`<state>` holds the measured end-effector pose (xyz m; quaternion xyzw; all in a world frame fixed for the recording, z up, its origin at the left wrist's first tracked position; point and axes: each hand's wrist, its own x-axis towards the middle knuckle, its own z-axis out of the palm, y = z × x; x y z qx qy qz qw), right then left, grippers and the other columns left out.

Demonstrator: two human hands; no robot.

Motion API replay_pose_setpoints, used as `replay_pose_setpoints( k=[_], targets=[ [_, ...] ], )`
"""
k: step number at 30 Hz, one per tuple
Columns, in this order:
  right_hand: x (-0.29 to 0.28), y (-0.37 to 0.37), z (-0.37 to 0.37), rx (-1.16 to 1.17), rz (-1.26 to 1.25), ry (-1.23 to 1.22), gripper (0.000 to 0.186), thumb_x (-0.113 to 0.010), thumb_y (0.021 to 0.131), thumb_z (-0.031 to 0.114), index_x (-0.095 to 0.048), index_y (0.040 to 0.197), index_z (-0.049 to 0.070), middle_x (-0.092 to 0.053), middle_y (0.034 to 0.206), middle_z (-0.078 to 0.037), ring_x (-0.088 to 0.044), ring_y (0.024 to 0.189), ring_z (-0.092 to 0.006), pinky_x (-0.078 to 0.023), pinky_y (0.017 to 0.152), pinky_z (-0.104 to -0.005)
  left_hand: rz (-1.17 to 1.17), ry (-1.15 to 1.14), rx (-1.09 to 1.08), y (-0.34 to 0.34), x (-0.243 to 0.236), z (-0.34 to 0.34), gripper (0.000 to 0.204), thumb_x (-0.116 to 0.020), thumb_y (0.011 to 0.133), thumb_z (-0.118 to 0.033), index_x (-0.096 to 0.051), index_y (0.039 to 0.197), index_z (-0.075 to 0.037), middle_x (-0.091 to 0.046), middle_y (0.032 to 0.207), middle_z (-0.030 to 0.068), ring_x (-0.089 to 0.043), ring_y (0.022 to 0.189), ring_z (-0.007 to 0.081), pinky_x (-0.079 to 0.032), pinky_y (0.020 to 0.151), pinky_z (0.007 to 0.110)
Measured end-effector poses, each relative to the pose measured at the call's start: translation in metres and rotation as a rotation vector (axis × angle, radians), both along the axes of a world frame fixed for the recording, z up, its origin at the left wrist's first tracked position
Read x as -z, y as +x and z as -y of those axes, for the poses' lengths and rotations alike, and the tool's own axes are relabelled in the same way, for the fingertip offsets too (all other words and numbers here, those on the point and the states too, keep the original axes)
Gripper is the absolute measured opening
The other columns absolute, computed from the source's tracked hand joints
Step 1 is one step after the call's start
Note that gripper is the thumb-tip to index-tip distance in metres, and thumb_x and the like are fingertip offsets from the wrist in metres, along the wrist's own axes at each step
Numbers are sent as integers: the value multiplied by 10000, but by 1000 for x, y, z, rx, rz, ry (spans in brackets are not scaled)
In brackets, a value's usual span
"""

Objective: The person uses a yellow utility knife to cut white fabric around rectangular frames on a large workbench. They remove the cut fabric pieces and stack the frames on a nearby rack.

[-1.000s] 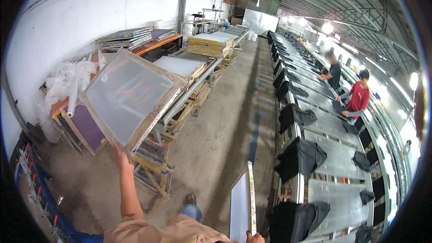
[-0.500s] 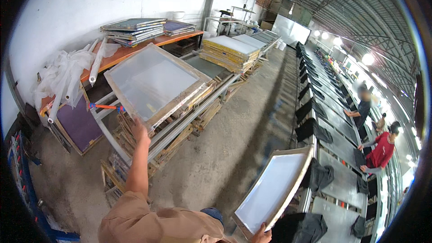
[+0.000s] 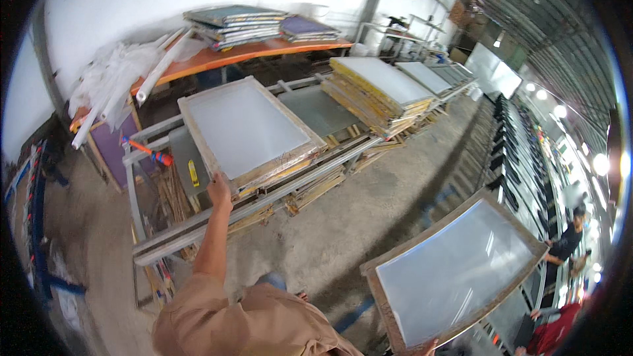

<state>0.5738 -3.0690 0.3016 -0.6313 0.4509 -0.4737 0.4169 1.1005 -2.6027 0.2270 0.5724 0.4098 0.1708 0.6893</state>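
My left hand (image 3: 221, 190) is closed on the near-left corner of a wooden screen printing frame (image 3: 247, 125) with pale mesh. That frame rests on other frames stacked on a metal rack. At lower right, my right hand (image 3: 428, 348) shows only in part, its fingers at the lower edge of a second screen printing frame (image 3: 455, 277). This one is held up off the floor, tilted, and light reflects off its mesh. The frame hides most of the right hand and forearm.
A metal rail rack (image 3: 290, 181) carries a stack of yellow-edged frames (image 3: 382, 82). An orange tool (image 3: 148, 151) and a yellow tool (image 3: 192, 173) lie at its left end. Behind stand an orange table (image 3: 244, 56) and plastic-wrapped rolls (image 3: 109, 92). Co-workers (image 3: 567, 237) stand right, by long printing tables.
The view has turned right. The frame in my right hand has swung up and shows more of its face. The left frame sits lower and flatter on the stack, uncovering the yellow tool.
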Motion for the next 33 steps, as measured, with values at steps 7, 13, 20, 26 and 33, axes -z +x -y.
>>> replay_pose_setpoints(
  k=[7,13,20,26,33],
  targets=[
    [-31,128,137,-123,45,142,564,-453,1028,393,-505,1359,-60,-566,1274,-205,-530,1051,-294,-448,913,-404,-77,32,-25,4,9,5,548,-464,1008,-477,-576,1076,54,-537,780,90,-476,651,222,-384,622,445],
    [-66,308,132,-505,91,68,712,-406,1026,457,-267,1507,-49,-270,1561,-218,-328,1376,-350,-260,1152,-484,-227,163,-158,-6,-1,1,582,-459,1002,-482,-627,1051,73,-645,882,171,-605,794,294,-456,727,444],
    [-21,514,152,-953,-10,-286,884,-492,920,589,-218,1544,27,-225,1579,-202,-294,1422,-333,-250,1163,-485,-299,381,106,-7,2,-10,646,-438,991,-540,-647,980,71,-665,846,251,-644,874,425,-477,770,476],
    [-23,665,80,-1166,174,553,716,-463,998,489,-335,1493,-12,-391,1500,-134,-395,1353,-280,-305,1127,-417,-509,743,132,5,-9,3,698,-374,987,-591,-663,886,36,-655,836,290,-638,903,469,-492,794,560],
    [55,810,22,-1702,-17,429,610,-436,1019,431,-423,1436,-14,-466,1427,-105,-425,1312,-255,-305,1123,-373,-602,746,221,-1,-47,-13,737,-363,981,-621,-665,943,49,-629,1106,300,-636,928,471,-499,809,542]
  ],
)
